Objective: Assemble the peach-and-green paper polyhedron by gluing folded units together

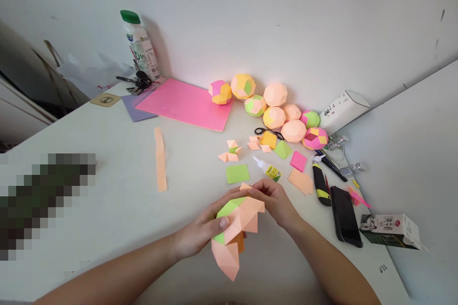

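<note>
At the near side of the white tabletop: a partly open, faceted peach-and-green paper shape was held up between both hands.
Left hand: it gripped the shape's left side, thumb pressed flat on the facets.
Right hand: it made a narrow pinch at the shape's top edge, by a small peach flap.
Beyond the hands: a flat green paper rectangle lay near a white-nozzled glue bottle with a yellow label.
Near the wall: multicoloured faceted paper balls stood clustered.
</note>
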Available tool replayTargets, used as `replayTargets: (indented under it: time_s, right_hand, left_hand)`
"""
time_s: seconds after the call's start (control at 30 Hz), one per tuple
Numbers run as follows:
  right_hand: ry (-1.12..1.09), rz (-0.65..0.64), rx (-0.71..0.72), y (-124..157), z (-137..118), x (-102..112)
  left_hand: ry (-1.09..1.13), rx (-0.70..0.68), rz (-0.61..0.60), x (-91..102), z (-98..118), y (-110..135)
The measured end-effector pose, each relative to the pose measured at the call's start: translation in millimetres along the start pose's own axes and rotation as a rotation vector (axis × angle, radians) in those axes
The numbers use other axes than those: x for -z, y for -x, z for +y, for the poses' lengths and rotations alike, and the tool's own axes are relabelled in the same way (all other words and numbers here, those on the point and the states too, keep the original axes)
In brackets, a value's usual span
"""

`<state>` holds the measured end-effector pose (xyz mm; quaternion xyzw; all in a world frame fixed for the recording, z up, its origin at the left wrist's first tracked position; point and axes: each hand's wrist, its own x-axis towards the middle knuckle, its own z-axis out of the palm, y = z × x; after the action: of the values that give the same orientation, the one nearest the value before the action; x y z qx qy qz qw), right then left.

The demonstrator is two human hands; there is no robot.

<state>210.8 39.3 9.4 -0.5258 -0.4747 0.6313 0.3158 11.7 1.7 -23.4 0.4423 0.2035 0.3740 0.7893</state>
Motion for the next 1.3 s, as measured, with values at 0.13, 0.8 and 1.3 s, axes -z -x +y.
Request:
replayTargets:
  time_s: [0.13,0.8,1.3]
  right_hand:
    - [0.008,-0.017,0.024,0,-2,0]
    - [-0.155,-0.098,-0.001,28,-7,-6]
    - [-0.132,-0.11,-0.071,24,-5,-8]
  left_hand:
    - [-0.012,-0.015,0.024,0.8,-2,0]
    - [0.112,0.094,0.327,-4.4,9,-7]
    - [0.131,0.136,0.319,-2.8,6,-6]
